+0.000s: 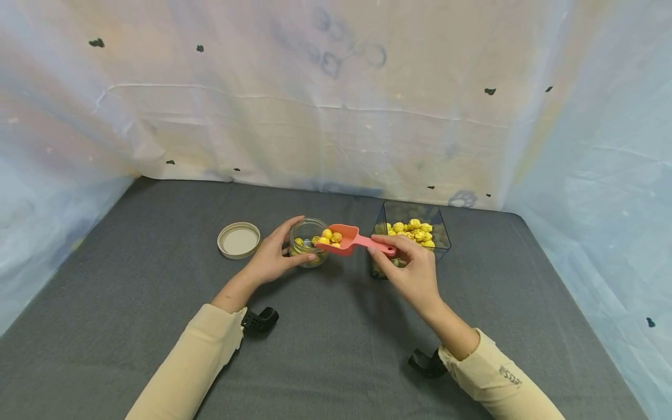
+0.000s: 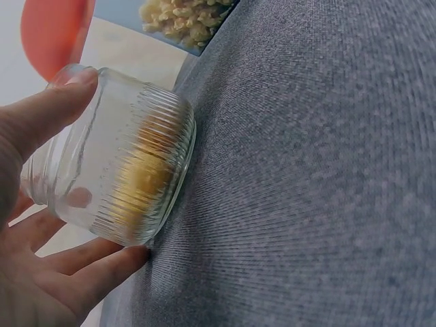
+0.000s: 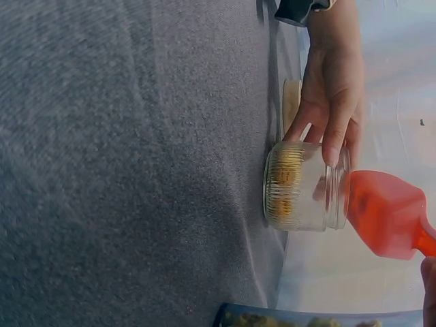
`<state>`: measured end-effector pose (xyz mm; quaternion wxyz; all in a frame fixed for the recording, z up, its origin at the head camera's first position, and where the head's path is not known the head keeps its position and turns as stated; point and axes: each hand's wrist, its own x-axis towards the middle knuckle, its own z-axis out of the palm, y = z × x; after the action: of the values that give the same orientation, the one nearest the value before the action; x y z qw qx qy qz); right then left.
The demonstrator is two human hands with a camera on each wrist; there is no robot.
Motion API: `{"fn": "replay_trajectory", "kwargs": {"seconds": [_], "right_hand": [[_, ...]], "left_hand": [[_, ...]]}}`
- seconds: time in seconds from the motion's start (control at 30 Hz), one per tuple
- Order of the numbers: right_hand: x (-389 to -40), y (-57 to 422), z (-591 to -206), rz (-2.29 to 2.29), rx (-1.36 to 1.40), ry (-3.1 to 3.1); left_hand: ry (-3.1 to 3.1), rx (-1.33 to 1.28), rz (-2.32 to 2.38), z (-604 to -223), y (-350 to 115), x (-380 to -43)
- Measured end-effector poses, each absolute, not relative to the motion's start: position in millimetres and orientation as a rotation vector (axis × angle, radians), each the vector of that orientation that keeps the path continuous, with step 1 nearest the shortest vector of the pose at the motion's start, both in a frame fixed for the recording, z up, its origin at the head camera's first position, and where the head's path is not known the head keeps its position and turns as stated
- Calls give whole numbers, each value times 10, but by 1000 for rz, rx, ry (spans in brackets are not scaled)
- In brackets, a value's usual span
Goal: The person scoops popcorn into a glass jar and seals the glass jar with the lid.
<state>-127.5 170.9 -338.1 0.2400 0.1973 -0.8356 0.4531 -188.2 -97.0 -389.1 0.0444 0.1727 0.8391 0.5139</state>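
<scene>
Beige sleeves [image 1: 184,361] are leading to the left hand [image 1: 272,255], which is gripping a likely fragile glass jar [image 3: 310,197] best steadied around its ribbed wall, and the right hand [image 1: 413,273], which is pinching a presumably light, stiff scoop [image 1: 347,241] by its handle at the jar's mouth, between lid [image 1: 238,241] and popcorn bin [image 1: 415,210].

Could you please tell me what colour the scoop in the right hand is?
The scoop is coral red, showing best in the head view.
</scene>
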Motion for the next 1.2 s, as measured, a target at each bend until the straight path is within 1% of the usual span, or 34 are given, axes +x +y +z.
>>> {"fn": "replay_trajectory", "kwargs": {"seconds": [0.4, 0.8, 1.2], "right_hand": [[-1270, 1734, -3343, 1242, 546, -2273], [-1233, 1752, -3387, 1199, 535, -2275], [-1313, 1719, -3279, 1137, 621, -2260]], "left_hand": [[2557, 530, 1576, -3888, -967, -1873], [2558, 532, 1578, -3885, -971, -1873], [2566, 519, 1556, -3869, -972, -1859]]}}
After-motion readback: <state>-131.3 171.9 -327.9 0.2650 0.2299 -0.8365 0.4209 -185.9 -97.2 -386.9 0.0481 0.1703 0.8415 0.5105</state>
